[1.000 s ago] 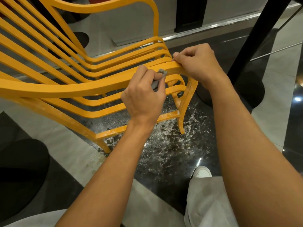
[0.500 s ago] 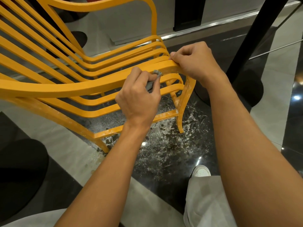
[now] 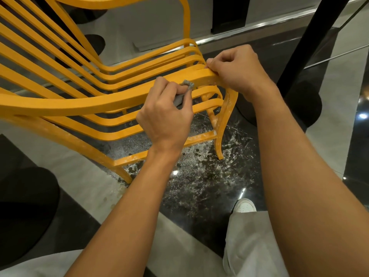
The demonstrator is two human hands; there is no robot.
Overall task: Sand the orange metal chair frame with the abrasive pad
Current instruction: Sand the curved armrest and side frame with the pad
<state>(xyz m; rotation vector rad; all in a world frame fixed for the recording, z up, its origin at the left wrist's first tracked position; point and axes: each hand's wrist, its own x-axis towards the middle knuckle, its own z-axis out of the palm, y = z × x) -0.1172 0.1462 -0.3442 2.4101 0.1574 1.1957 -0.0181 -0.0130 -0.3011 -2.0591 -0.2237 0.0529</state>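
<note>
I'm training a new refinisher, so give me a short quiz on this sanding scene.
1. Which hand holds the grey abrasive pad?
2. True or false: the right hand grips the orange chair frame.
3. Where does the white sanding dust lie? A) on a table B) on the dark floor under the chair C) in a tray

Key: 1. the left hand; 2. true; 3. B.
</note>
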